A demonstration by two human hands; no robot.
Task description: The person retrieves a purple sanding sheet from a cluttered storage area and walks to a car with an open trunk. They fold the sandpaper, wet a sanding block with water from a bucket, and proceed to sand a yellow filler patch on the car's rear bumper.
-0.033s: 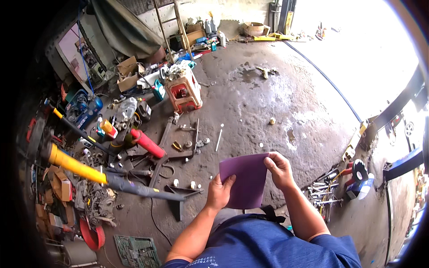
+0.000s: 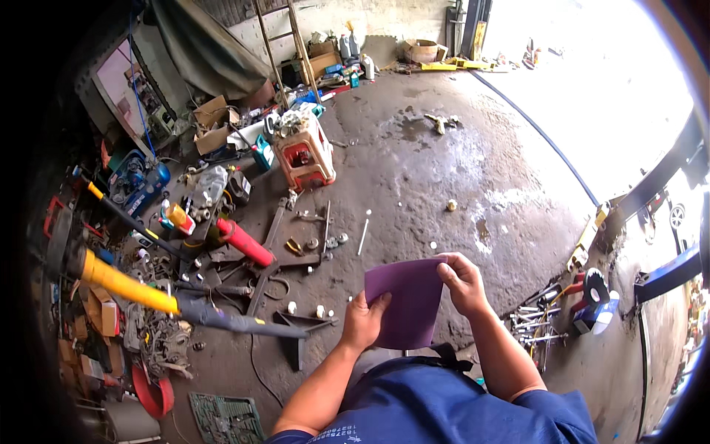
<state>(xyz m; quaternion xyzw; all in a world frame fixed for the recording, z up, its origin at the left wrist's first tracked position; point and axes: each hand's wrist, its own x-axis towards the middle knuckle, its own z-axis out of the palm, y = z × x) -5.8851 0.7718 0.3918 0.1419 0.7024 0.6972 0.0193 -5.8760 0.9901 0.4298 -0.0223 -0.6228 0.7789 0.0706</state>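
A purple rectangular sheet [image 2: 411, 303], thin and slightly curved, is held in front of my body; from its look I cannot tell whether it is paper or sandpaper. My left hand [image 2: 364, 320] grips its left edge, thumb lying on the upper face. At the top right corner, my right hand [image 2: 461, 281] pinches the sheet between thumb and fingers. The fingers under the sheet are partly hidden. Both hands are closed on it, well above the dark floor.
To the left, a yellow and black lift arm [image 2: 133, 280] reaches across near a red cylinder [image 2: 245, 243] on a metal stand. A plastic stool [image 2: 305, 157] carries parts. Wrenches [image 2: 534, 325] lie at right by a blue box [image 2: 589, 314]. A green tool case [image 2: 224, 416] sits lower left.
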